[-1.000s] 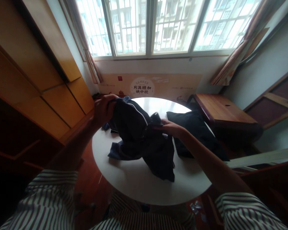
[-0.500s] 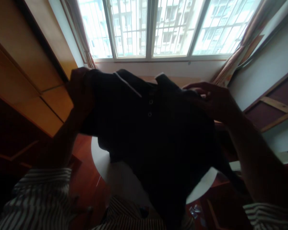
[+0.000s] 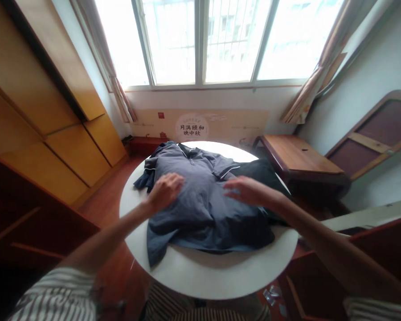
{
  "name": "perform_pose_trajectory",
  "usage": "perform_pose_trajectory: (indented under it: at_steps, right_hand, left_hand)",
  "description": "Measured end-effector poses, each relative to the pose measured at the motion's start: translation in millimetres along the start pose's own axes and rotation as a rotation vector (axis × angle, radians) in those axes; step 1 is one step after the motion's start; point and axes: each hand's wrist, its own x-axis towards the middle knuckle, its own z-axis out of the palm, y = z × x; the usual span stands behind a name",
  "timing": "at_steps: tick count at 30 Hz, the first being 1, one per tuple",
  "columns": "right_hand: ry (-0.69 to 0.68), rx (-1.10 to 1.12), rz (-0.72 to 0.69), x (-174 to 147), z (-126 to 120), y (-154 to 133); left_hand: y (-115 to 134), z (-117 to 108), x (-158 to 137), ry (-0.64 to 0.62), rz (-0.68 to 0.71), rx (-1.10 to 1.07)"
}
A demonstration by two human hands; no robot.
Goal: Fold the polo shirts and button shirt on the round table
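A dark grey-blue polo shirt (image 3: 200, 205) with white piping lies spread and wrinkled on a round white table (image 3: 200, 281), its collar toward the window. My left hand (image 3: 169, 189) is over the shirt's left side, its fingers loosely bent and blurred, holding nothing. On the other side, my right hand (image 3: 242, 189) reaches over the cloth with fingers stretched out, also blurred. Whether either hand touches the fabric I cannot tell. Beneath the shirt's right side, a darker cloth (image 3: 262, 171) shows, and more dark fabric sticks out at the left sleeve.
A wooden side table (image 3: 300, 154) stands at the back right. Yellow cabinets (image 3: 76, 151) line the left. Behind the table are a printed banner (image 3: 227, 122) and a bright window (image 3: 234, 40). Clear plastic scraps (image 3: 272, 294) lie at the lower right.
The shirt, held up by both shoulders before, now lies on the table. Both hands have let go of it, come down and moved closer together.
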Motion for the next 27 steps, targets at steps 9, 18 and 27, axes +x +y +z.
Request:
perform_pose_trajectory:
  at_steps: [9,18,27]
  right_hand:
    - [0.094,-0.361,-0.095,-167.6,97.8,-18.8]
    - [0.014,-0.195,-0.131,-168.6,91.7,-44.1]
    - [-0.224,0.296,0.095,-145.0,44.2,-47.4]
  left_hand:
    - [43.7,-7.8,-166.5,-0.325,-0.012,-0.220]
    - [19.2,-24.9,-187.6,-0.253,-0.222,-0.284]
    - [1.5,-90.0,-182.9,-0.652,-0.388,-0.427]
